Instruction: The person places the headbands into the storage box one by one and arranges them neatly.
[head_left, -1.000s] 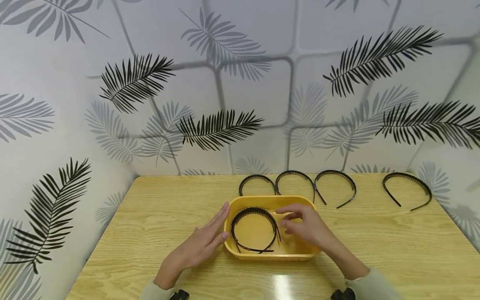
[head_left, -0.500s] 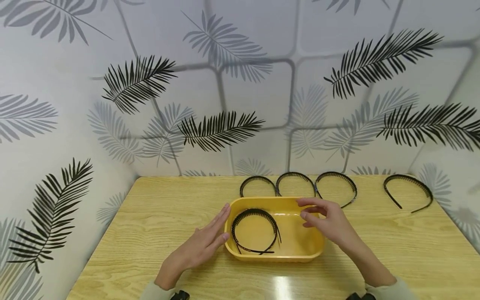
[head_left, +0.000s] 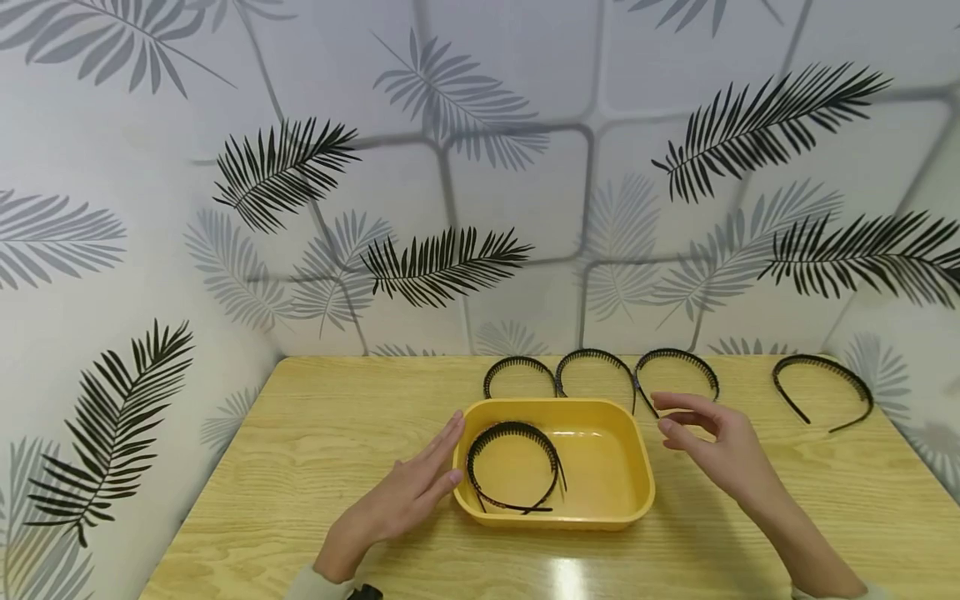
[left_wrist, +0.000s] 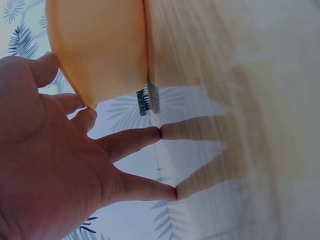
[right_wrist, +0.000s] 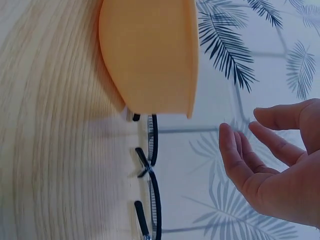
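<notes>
A yellow plastic bin (head_left: 637,500) stands on the table, holding black toothed headbands (head_left: 513,427) at its left end. They overlap, so I cannot tell how many there are. My left hand (head_left: 408,498) touches the bin's left end with extended fingers; in the left wrist view, some fingertips meet the table. My right hand (head_left: 723,450) hovers to the right of the bin, fingers loosely bent and nothing in them. Nearest to it is a black headband (head_left: 677,353) lying behind the bin's right corner. The right wrist view shows that hand (right_wrist: 275,175) apart from the bin's wall (right_wrist: 150,60).
Two more black headbands, one on the left (head_left: 517,361) and one in the middle (head_left: 596,353), lie behind the bin, partly hidden by it. Another headband (head_left: 825,362) lies apart at the table's far right. A patterned wall (head_left: 525,200) rises behind the wooden table (head_left: 360,400).
My right hand has drawn out of the bin and moved right, past its right end. The left hand stays at the bin's left end, and the headbands lie as before.
</notes>
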